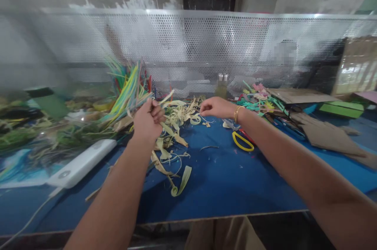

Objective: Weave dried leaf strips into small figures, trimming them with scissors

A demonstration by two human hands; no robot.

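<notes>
My left hand (149,118) is closed around a bunch of long coloured strips (128,89), green, yellow and blue, that fan up to the left. My right hand (213,107) reaches forward with its fingers pinched at the edge of a heap of pale dried leaf strips (179,116); what it pinches is too small to name. A gold bracelet (236,113) is on my right wrist. More curled pale strips (176,163) trail over the blue table (224,179) below my left hand.
Yellow-handled scissors (242,142) lie just right of my right wrist. A white flat device (81,161) with a cable sits at the left. Coloured paper flowers (259,99), brown cardboard sheets (326,134) and a small jar (221,85) lie before a perforated metal screen (206,46).
</notes>
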